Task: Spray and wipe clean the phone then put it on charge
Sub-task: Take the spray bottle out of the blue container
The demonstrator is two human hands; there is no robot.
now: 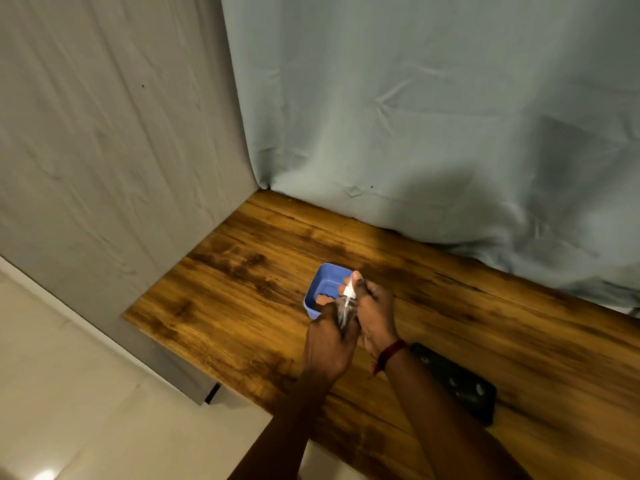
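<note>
While gripping the clear spray bottle (346, 311) round its body with the left hand (330, 344), fingers curled tight about it, pinches the white nozzle (348, 289) at its top with the right hand (377, 306) — thumb and fingertips closed on the spray head. Holds the bottle tilted, nozzle end pointing away from the body, between the two hands and above the wooden table (242, 289). Wears a red thread band (391, 355) on the right wrist. Has a blue tray (320, 277) resting on the table just beyond the left knuckles, with something reddish-brown (323, 300) lying in it — too dim to name. Touches the black phone (457, 382) with neither hand: lies flat on the table just to the right of the right wrist, its near end close beside the forearm. Faces a grey-blue cloth backdrop (415, 116) well beyond both hands, with pale floor tiles (69, 410) off to the left of the left forearm.
</note>
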